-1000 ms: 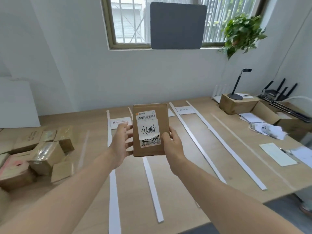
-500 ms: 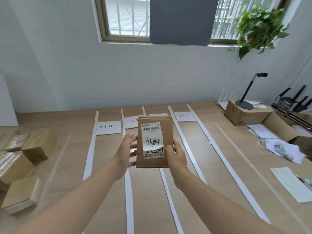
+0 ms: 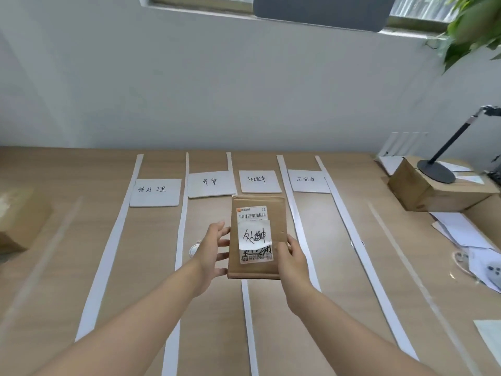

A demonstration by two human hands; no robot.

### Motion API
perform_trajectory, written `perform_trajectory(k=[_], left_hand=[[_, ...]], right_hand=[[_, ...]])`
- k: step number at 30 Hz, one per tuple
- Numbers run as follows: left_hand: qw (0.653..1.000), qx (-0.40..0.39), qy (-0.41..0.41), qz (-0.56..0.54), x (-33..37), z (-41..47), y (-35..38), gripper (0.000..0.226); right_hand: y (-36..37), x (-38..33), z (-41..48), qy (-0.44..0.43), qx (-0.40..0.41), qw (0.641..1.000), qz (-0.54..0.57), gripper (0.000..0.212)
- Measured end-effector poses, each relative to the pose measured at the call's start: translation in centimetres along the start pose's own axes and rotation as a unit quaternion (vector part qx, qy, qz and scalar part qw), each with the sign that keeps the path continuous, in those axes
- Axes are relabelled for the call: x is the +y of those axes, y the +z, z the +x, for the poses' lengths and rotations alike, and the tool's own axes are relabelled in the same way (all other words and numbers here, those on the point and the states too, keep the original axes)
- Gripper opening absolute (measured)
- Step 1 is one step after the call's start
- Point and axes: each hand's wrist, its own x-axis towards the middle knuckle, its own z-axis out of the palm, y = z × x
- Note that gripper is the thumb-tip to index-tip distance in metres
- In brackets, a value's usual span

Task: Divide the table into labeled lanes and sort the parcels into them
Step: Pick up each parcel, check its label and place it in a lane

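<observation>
Four label cards [image 3: 259,181] beyond parcel [image 3: 276,213]; white strip [image 3: 248,321] beneath; lamp [image 3: 436,172] right

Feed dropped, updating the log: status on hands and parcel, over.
Right grip holds parcel; left grip fingers straight at its left edge. Parcel just short of third lane card. Nothing seen blocking.

Note [image 3: 254,235] on parcel [image 3: 277,213] 处理中, lane cards [image 3: 155,192] 待处理, 异常, 处理中, 已完成
</observation>
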Motion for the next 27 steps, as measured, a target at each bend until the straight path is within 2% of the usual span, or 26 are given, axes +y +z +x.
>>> perform_trajectory(k=[4, 9, 13, 17, 24, 27], left_hand=[[1.0, 0.025, -0.011, -0.012, -0.4, 3.7, 2.8, 0.045], [0.997, 0.059, -0.026, -0.039, -1.1, 8.2, 5.9, 0.045], [0.996, 0.068, -0.046, -0.041, -0.9, 11.5, 7.8, 0.043], [0.994, 0.082, -0.063, -0.042, -0.7, 14.5, 8.9, 0.039], [0.992, 0.103, -0.062, -0.023, 1.0, 19.0, 9.6, 0.033], [0.991, 0.108, -0.07, -0.026, 1.0, 20.5, 9.5, 0.034]], right_hand=[[-1.4, 0.5, 5.8, 0.02, -0.007, 1.0, -0.011, 0.032], [-2.9, 0.5, 11.8, 0.041, -0.026, 0.999, -0.015, 0.022], [-3.7, 1.3, 16.3, 0.062, -0.019, 0.997, -0.033, 0.028], [-3.7, 1.5, 19.8, 0.076, -0.019, 0.996, -0.044, 0.033], [-2.2, 1.0, 24.6, 0.069, -0.028, 0.996, -0.045, 0.025], [-1.7, 1.6, 26.0, 0.073, -0.031, 0.995, -0.054, 0.03]])
